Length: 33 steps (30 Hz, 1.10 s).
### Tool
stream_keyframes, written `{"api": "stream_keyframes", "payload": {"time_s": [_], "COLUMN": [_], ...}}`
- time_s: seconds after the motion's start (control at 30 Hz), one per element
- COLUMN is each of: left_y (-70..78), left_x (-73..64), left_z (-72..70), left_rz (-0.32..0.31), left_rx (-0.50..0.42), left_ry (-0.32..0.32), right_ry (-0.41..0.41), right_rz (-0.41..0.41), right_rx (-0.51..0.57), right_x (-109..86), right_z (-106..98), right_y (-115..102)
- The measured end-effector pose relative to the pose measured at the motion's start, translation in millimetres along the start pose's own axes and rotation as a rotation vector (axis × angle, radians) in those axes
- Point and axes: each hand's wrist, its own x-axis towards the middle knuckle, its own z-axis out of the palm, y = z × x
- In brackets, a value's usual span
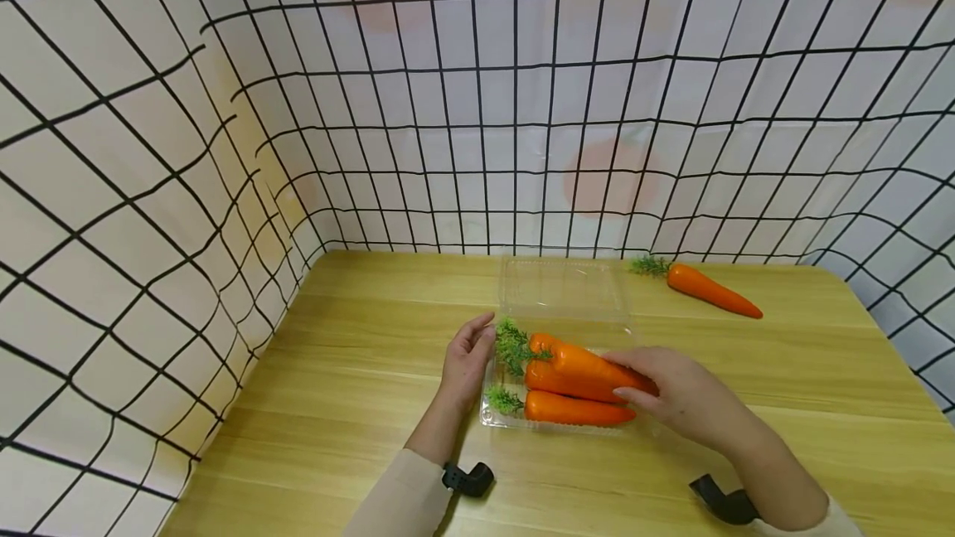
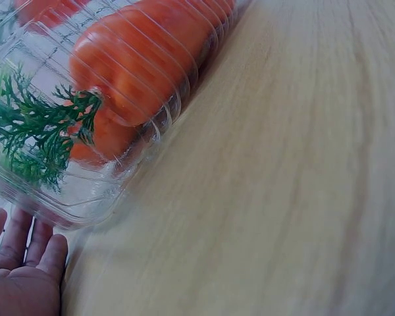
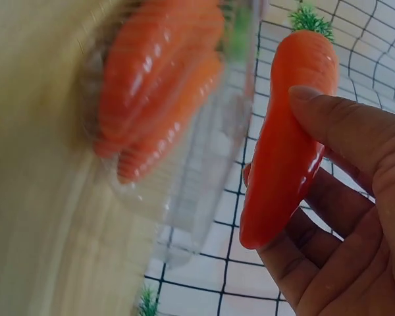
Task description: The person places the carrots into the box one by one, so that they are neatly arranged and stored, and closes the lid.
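Note:
A clear plastic clamshell box [image 1: 487, 418] lies on the table with its lid folded back. In it is an orange carrot [image 1: 578, 410] with green leaves along the near side, and another carrot [image 1: 550, 379] behind that one. My right hand [image 1: 682, 396] holds a carrot [image 3: 286, 151] above the box, thumb on one side and fingers on the other, near the tapered end. Its leafy top points left. At the box's left edge is my left hand [image 1: 464, 365], its fingers [image 2: 51, 257] loosely extended beside the corner; the left wrist view cannot settle whether they touch it.
Farther back on the right, a loose carrot [image 1: 712, 290] with leaves lies on the wooden table [image 1: 358, 338]. The transparent lid [image 1: 563, 284] extends behind the box. White cloth with a black grid [image 1: 515, 98] rises around the table's back and sides.

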Motion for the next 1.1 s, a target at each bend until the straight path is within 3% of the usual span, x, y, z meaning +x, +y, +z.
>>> {"api": "stream_keyframes", "payload": {"time_s": [0.63, 0.9, 1.1], "left_y": [-0.1, -2.0, -0.6], "left_x": [0.2, 0.5, -0.2], "left_z": [-1.1, -2.1, -1.4], "left_rz": [-0.002, 0.0, -0.003], "left_rx": [0.026, 0.01, 0.015], "left_ry": [-0.001, -0.004, -0.006], "right_ry": [-0.054, -0.1, -0.069], "right_rz": [-0.067, -0.044, -0.057], "right_rx": [-0.03, -0.033, -0.052], "right_x": [10.2, 14.1, 14.6], "right_z": [23, 36, 38], "right_y": [-10, -6, -3]}}
